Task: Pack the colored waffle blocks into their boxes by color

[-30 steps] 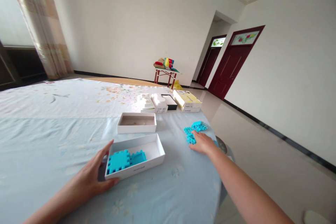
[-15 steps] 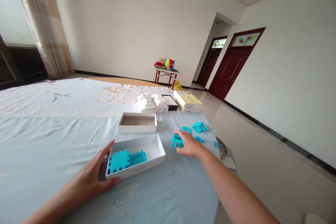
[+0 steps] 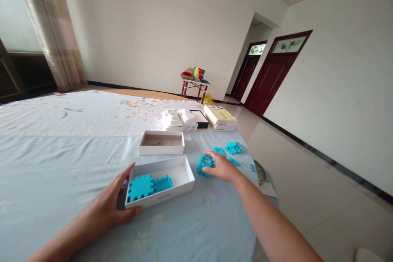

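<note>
My left hand [image 3: 115,196] grips the left end of a white open box [image 3: 176,192], thumb on the near side and fingers on the far side. Inside the box, to the left, lie blue interlocking toy pieces [image 3: 141,187], a larger toothed one and a smaller one beside it. Right of the box, my right hand [image 3: 221,166] is closed on a blue toothed block [image 3: 204,165], low over the tablecloth. Just beyond that hand are more blue pieces [image 3: 235,147], partly hidden by it.
Behind the box sits a second open white box [image 3: 161,150]. Farther back stand white boxes [image 3: 188,120], a black-rimmed tray [image 3: 201,119] and a yellow-and-white box [image 3: 221,118]. The round table's edge [image 3: 256,204] curves down on the right, near a blue clip-like item [image 3: 249,167].
My right hand has tilted the blue block upward and shifted it slightly left, toward the box. The left hand keeps its hold on the box.
</note>
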`<control>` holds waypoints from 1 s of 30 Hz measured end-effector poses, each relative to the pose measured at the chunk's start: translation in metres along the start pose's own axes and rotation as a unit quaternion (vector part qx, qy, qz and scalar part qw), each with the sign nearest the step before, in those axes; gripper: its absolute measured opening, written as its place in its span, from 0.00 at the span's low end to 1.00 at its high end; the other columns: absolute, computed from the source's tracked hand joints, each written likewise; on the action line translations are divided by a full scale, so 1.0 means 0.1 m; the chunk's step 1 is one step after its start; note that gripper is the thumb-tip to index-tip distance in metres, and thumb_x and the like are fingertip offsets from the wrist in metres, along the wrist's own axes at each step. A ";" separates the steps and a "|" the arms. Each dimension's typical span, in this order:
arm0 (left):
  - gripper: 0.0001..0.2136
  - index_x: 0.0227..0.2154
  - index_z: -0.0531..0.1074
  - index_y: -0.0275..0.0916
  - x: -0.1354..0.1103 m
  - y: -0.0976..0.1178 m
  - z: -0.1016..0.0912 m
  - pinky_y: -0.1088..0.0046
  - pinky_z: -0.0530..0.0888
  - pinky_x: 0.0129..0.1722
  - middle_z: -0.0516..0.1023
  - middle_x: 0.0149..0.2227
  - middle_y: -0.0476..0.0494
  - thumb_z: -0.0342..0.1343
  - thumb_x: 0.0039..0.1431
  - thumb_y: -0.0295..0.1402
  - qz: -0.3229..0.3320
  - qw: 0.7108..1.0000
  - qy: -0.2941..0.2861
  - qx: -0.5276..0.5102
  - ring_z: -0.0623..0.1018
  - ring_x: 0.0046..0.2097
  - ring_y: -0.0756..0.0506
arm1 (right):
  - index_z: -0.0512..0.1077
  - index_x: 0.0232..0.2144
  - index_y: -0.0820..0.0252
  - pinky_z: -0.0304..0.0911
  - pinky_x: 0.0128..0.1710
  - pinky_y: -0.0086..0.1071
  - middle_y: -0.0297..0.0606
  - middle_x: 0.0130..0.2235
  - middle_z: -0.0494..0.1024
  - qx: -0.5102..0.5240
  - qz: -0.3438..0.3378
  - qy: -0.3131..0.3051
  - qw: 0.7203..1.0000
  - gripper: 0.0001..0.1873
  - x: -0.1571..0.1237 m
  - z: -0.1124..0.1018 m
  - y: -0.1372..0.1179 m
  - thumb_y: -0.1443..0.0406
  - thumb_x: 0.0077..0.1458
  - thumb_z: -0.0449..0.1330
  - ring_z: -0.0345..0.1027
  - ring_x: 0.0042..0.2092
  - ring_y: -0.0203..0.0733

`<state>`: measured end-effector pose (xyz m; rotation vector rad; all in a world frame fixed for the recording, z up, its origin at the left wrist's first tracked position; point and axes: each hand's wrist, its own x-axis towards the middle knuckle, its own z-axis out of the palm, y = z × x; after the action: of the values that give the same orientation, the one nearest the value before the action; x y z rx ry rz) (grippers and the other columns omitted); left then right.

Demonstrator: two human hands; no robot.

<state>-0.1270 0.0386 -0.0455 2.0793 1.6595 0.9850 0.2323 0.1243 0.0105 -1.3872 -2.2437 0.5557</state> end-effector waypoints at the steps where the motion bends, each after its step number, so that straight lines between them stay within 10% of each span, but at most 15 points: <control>1: 0.43 0.60 0.44 0.45 0.00 0.00 -0.01 0.66 0.69 0.48 0.69 0.53 0.41 0.58 0.41 0.43 0.001 1.000 -0.002 0.005 0.72 0.50 0.38 | 0.62 0.52 0.58 0.54 0.52 0.41 0.42 0.52 0.68 0.013 0.003 0.007 1.000 0.34 0.00 -0.02 0.02 0.56 0.42 0.63 0.60 0.53 0.48; 30: 0.42 0.61 0.41 0.44 0.01 0.06 -0.12 0.63 0.69 0.49 0.67 0.54 0.37 0.57 0.45 0.42 0.015 0.999 -0.044 0.026 0.70 0.52 0.36 | 0.61 0.53 0.58 0.54 0.53 0.41 0.43 0.54 0.65 0.017 0.048 -0.018 0.999 0.38 -0.11 0.07 0.08 0.59 0.38 0.65 0.59 0.54 0.48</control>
<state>-0.1303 0.0360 -0.0329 2.1538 1.6314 0.8561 0.2381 0.1169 -0.0011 -1.4853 -2.1940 0.6532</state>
